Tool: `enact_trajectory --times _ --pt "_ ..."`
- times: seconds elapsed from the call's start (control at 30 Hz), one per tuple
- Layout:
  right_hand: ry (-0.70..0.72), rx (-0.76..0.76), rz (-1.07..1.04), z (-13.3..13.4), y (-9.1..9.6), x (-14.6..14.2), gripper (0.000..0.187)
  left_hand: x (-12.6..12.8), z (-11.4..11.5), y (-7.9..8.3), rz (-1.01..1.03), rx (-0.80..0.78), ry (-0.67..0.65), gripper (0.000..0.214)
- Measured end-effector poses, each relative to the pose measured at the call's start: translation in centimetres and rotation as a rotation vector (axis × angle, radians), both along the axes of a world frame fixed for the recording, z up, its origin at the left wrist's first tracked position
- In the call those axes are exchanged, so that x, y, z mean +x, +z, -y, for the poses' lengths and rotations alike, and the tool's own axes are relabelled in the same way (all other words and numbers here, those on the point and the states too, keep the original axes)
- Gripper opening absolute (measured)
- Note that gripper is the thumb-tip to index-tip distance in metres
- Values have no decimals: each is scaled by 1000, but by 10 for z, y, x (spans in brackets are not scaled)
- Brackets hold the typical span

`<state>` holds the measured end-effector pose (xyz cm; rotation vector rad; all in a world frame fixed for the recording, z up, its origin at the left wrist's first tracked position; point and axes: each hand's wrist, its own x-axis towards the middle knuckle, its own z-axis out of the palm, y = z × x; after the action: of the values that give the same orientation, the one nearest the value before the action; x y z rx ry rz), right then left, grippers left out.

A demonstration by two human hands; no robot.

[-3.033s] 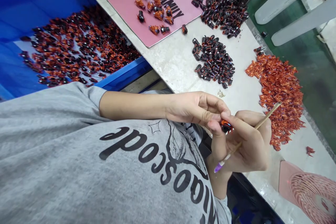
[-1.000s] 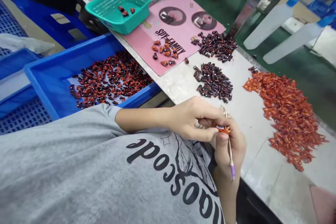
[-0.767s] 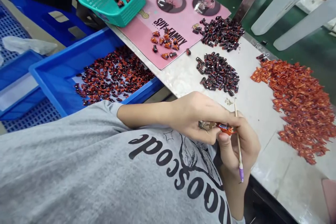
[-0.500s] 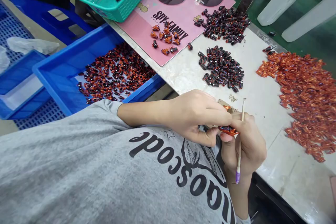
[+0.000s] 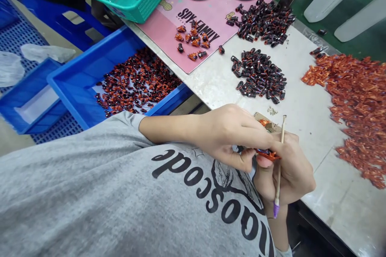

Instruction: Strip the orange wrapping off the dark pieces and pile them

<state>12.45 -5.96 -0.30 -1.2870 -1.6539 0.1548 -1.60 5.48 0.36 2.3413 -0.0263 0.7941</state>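
My left hand (image 5: 233, 132) is closed, its thumb and forefinger pinching at a small glossy orange-and-black plastic piece (image 5: 267, 154). My right hand (image 5: 291, 164) is closed too, with thumb and fingers on the orange side of that same piece. A thin pale stick (image 5: 280, 164) with a small dark tip and a purple end is held across the right hand's fingers. The fingers partly cover the piece. Just beyond them, a bit of brown cardboard (image 5: 258, 116) with orange on it shows.
On the white table (image 5: 322, 128) lie two heaps of black parts (image 5: 259, 76) and a large heap of orange parts (image 5: 358, 116). Several orange-and-black pieces (image 5: 194, 40) rest on a pink mat (image 5: 163, 28) beside a green basket (image 5: 144, 8). A blue tray (image 5: 75, 72) holds many more.
The view has shifted slightly, so both hands appear a little lower and to the right. They keep hold of the same piece, and the stick stays in the right hand.
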Motion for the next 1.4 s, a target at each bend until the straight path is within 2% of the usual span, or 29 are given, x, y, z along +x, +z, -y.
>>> enact_trajectory --times 0.2,0.3,0.4,0.47,0.53,0.6,0.67,0.73,0.83,0.93,1.03,1.13,1.17,1.2,1.23,1.3,1.33,1.37,1.4 --pt "26 26 -14 1 -3 3 11 1 -2 0 32 -2 -34 17" --pt "27 4 -22 3 -3 5 11 1 -3 1 -42 -56 -69 15" --pt "8 -25 -37 4 -3 6 14 2 -3 1 18 -135 -94 15" --pt "-7 -90 -87 4 -4 7 19 4 -5 0 2 -263 -85 12" --pt "-26 -191 -166 3 -3 8 30 8 -8 -3 -64 -478 -86 4" --pt "-50 -256 -242 3 -2 9 37 13 -11 -6 -110 -736 -123 11" --pt "-71 -254 -283 3 -2 11 36 18 -14 -10 -123 -948 -177 21" --pt "-78 -228 -296 5 -2 13 29 21 -15 -14 -138 -1065 -216 25" --pt "-65 -203 -282 7 -4 15 21 21 -16 -18 -141 -1107 -253 27" --pt "-53 -189 -274 7 -6 14 18 20 -14 -19 -134 -1064 -260 26" --pt "-80 -154 -343 3 -1 9 29 19 -15 -19 -160 -953 -225 29" --pt "-110 -52 -601 -5 7 17 54 14 -27 -24 -107 -649 -60 30" --pt "-190 -36 -676 -8 10 24 62 10 -36 -28 -69 -498 44 28" --pt "-345 -42 -686 -11 12 33 68 5 -46 -32 -35 -331 169 23" --pt "-546 -91 -603 -13 13 43 72 0 -58 -38 -9 -160 309 18" --pt "-984 -220 -161 -17 12 61 78 -13 -86 -53 32 136 608 9" --pt "-1073 -288 87 -18 11 67 77 -20 -100 -61 41 245 749 10" --pt "-1097 -308 266 -19 9 71 68 -27 -114 -70 50 254 805 13" --pt "-1057 -332 367 -20 7 72 59 -33 -126 -79 47 261 848 16"
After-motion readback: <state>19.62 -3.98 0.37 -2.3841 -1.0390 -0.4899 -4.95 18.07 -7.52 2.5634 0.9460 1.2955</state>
